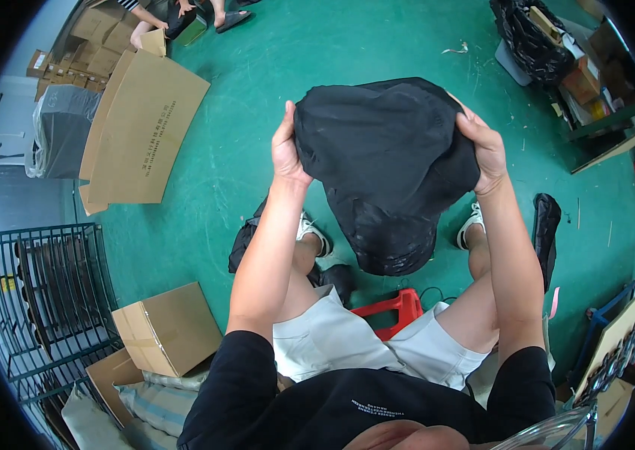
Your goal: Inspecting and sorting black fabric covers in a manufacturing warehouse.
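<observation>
Between the two hands, held up over the knees, is a black fabric bag, bunched and drooping at its lower end. The left hand grips the bag's left edge, fingers curled into the cloth; the right hand clamps the right edge the same way. Whether it is a bag or a cover is hard to tell from the folds. Below the hands, between the legs, a red plastic stool shows under the seated person's white shorts. Another black fabric piece lies on the green floor just right of the right forearm. Left of the left hand lie flat cardboard sheets; lower left sits a closed cardboard box beside a wire rack.
</observation>
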